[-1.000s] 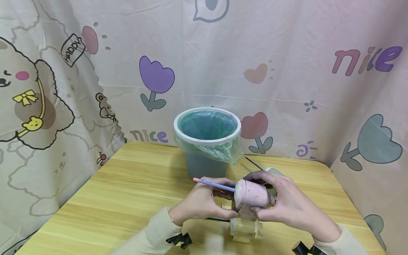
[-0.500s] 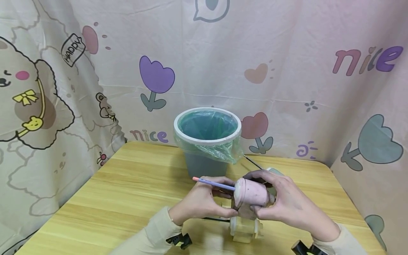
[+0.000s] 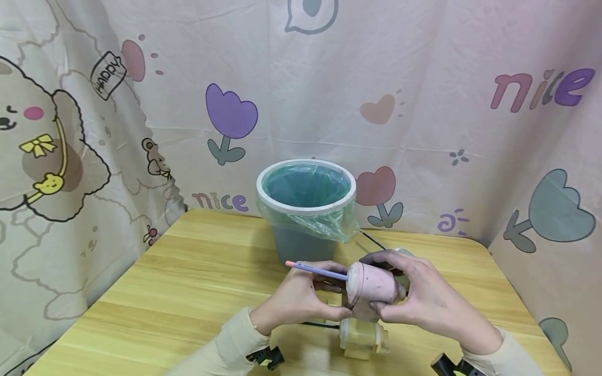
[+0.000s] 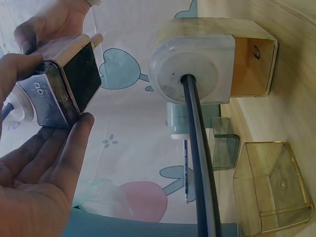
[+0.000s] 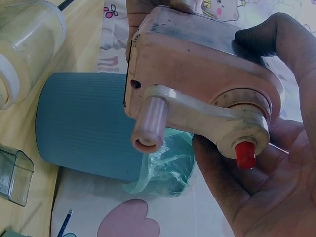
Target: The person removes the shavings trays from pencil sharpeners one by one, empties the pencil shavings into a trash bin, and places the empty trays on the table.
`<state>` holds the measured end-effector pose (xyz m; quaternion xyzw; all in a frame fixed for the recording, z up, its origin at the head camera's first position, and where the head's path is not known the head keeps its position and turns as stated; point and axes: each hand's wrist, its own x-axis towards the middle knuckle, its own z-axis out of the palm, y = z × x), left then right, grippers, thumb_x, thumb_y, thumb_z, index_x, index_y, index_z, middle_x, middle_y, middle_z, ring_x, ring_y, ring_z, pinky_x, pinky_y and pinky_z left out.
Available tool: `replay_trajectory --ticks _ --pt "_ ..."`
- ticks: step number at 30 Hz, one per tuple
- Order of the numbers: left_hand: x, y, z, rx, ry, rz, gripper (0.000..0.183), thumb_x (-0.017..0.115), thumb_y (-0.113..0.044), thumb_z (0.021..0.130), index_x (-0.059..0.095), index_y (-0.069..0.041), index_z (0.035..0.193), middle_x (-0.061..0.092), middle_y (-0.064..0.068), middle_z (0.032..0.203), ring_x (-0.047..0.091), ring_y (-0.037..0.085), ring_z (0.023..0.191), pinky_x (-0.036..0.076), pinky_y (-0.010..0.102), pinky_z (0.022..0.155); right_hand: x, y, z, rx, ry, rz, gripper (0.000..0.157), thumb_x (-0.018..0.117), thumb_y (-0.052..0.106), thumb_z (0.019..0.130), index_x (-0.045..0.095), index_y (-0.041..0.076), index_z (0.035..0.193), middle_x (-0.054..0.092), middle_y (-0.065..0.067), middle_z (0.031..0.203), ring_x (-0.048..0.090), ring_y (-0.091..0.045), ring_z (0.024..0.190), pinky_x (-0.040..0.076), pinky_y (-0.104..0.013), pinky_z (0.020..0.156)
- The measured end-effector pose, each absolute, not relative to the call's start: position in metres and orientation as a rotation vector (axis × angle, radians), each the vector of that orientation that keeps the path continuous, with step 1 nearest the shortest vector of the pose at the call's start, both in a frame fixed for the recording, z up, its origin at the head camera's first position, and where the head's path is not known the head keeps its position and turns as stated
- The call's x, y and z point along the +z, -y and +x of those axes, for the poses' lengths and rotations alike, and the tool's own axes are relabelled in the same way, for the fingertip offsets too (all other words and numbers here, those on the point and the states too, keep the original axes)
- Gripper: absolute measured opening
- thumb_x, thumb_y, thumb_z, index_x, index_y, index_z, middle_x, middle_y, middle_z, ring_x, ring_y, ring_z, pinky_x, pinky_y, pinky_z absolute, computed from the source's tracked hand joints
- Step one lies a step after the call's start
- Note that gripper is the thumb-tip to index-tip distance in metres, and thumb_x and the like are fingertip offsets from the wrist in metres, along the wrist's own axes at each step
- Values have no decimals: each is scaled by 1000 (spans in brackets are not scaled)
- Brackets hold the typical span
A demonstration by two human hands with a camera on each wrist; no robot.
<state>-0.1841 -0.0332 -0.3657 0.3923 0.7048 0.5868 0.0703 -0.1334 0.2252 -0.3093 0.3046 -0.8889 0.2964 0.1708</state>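
A pink crank pencil sharpener is held above the table between both hands, tilted on its side. My left hand grips its lower end, thumb in front and fingers behind. The right hand holds the crank end with thumb and fingers on opposite sides. A lilac pencil with a coral tip sticks out of the sharpener's front hole, pointing left. Its pale crank arm and red-tipped shaft show in the right wrist view. The left wrist view shows a dark rectangular base.
A yellow sharpener with a black pencil stands below the hands. A clear yellowish drawer and a greenish one lie nearby. A teal sharpener stands behind the right hand. The lined bin stands at the back.
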Motion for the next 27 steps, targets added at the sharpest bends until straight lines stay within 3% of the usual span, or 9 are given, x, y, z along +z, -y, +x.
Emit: replay_trajectory --ticks 11,21,27 --pt "-367 36 -186 1793 -2095 1160 51 91 -4 81 70 -3 128 76 15 122 78 12 109 65 32 99 -304 -229 -130 863 2555 828 68 93 13 66 69 34 127 74 20 116 65 0 90 58 -22 77" --pt "-367 37 -186 1793 -2095 1164 52 92 -5 80 71 -5 128 76 13 121 78 13 109 66 32 99 -303 -230 -129 889 2562 837 67 93 12 67 69 33 126 75 18 115 66 -1 90 59 -22 76" --pt "-363 39 -185 1840 -2071 1150 52 92 -1 78 72 -5 126 77 21 122 80 22 107 66 35 97 -302 -234 -129 866 2562 822 67 94 13 67 70 33 126 75 18 116 66 -1 91 58 -22 77"
